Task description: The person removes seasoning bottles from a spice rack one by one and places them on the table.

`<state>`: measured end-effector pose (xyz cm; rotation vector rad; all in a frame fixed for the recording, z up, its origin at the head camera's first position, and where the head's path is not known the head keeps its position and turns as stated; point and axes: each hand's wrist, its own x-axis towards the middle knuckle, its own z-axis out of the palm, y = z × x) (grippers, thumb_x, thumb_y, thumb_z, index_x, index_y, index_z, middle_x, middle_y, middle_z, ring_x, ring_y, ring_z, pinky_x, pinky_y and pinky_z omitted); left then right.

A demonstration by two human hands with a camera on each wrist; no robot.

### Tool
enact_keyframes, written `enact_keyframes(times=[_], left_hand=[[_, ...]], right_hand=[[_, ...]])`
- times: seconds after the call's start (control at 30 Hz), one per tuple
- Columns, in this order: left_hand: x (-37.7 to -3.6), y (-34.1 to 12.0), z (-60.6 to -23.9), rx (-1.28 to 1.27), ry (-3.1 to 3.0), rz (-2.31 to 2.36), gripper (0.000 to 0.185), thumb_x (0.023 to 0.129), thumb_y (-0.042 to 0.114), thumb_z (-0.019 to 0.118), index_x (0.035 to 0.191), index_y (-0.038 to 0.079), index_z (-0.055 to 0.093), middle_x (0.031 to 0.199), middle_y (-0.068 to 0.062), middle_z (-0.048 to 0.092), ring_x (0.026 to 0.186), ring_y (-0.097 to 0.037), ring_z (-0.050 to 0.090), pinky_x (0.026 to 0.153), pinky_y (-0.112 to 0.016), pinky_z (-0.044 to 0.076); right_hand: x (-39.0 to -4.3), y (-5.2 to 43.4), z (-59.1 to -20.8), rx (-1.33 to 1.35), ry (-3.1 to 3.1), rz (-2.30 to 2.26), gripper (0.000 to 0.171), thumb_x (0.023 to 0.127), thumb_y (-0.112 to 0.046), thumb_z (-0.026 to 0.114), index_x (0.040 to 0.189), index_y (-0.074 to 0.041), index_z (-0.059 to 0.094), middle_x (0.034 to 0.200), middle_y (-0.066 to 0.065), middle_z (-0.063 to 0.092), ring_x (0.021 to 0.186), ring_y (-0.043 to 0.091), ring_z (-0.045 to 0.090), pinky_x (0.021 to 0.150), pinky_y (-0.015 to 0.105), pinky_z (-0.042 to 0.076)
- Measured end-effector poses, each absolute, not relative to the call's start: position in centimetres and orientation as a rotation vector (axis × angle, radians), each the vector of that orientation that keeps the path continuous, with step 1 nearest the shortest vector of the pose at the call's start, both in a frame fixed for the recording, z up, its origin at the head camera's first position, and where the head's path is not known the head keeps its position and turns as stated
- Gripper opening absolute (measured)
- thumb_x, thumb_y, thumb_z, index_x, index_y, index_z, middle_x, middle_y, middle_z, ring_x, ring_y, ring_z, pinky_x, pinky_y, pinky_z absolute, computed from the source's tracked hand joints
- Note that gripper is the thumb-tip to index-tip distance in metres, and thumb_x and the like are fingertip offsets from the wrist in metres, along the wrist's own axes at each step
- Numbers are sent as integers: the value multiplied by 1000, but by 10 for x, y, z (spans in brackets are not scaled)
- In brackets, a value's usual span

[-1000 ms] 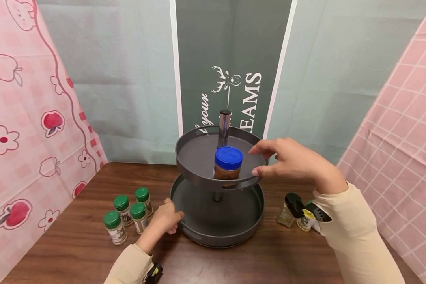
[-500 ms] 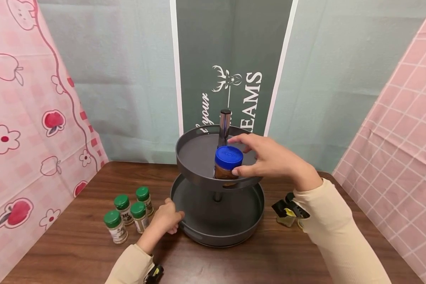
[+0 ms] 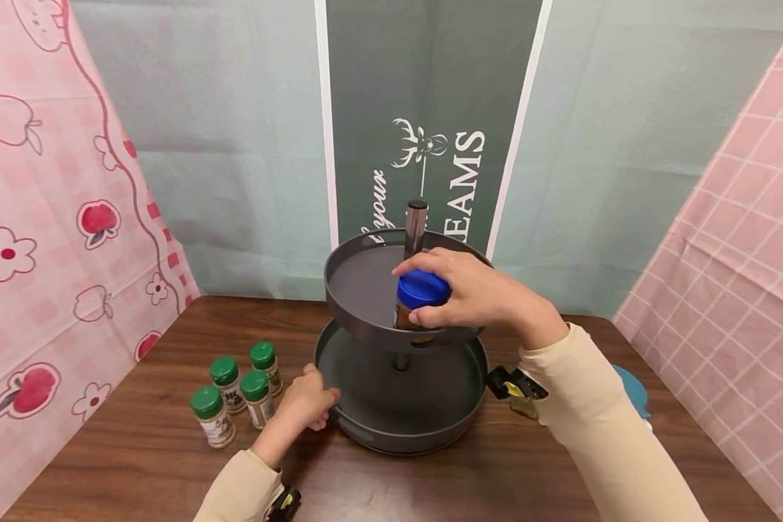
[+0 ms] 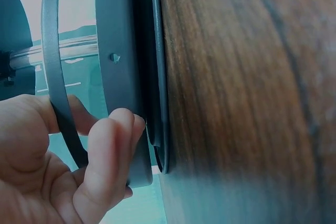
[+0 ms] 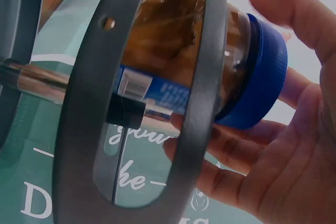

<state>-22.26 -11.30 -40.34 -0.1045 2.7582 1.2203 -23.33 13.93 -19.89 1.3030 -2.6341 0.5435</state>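
A grey two-tier round tray stand with a metal centre post (image 3: 415, 228) stands mid-table. On its upper tray (image 3: 359, 317) sits an upright jar (image 3: 424, 288) with a blue lid and brown contents. My right hand (image 3: 473, 293) is spread around the jar from the right. In the right wrist view, its thumb (image 5: 278, 6) stands off the blue lid (image 5: 268, 72), while the other fingers reach behind the lid, past the tray rim. My left hand (image 3: 305, 400) grips the left rim of the lower tray (image 3: 404, 441); the left wrist view shows the fingers (image 4: 102, 150) at its handle slot.
Several green-capped spice shakers (image 3: 256, 388) stand left of the stand on the wooden table (image 3: 150, 406). To the right, a small spice bottle (image 3: 523, 408) and a blue item (image 3: 633, 391) are partly hidden by my right arm. Fabric hangs behind and on both sides.
My right hand has moved left over the upper tray, from beside the jar to around it. The left hand keeps its hold on the lower rim. The jar has not visibly moved.
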Motion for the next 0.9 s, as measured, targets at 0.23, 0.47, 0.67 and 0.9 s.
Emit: enact_keyframes(times=[0.23, 0.47, 0.67, 0.9], left_hand=[[-222, -112, -404, -121, 2755, 1220, 53, 86, 14, 59, 119, -16, 30, 54, -13, 53, 39, -18, 54, 40, -30, 47], [-222, -112, -405, -101, 2761, 1213, 52, 86, 15, 59, 117, -16, 31, 55, -13, 53, 39, -17, 55, 40, -30, 47], [-223, -113, -404, -95, 2760, 1210, 55, 86, 15, 58, 120, -17, 29, 54, -13, 53, 39, -17, 54, 39, -30, 47], [-224, -113, -405, -98, 2769, 1198, 53, 86, 15, 59, 118, -16, 30, 54, -12, 54, 38, -17, 54, 39, -30, 47]], right_hand=[[-232, 138, -201, 1297, -2630, 552, 46, 79, -27, 69, 122, -19, 57, 111, 7, 55, 96, 22, 54, 75, 39, 48], [-231, 138, -201, 1279, -2642, 550, 47, 79, -27, 68, 123, -18, 57, 112, 8, 55, 96, 24, 54, 76, 39, 48], [-230, 136, -196, 1259, -2668, 520, 47, 79, -28, 69, 123, -17, 59, 111, 8, 57, 94, 23, 55, 75, 38, 49], [-228, 135, -186, 1256, -2694, 473, 47, 76, -26, 72, 120, -14, 62, 109, 8, 59, 93, 24, 55, 74, 39, 49]])
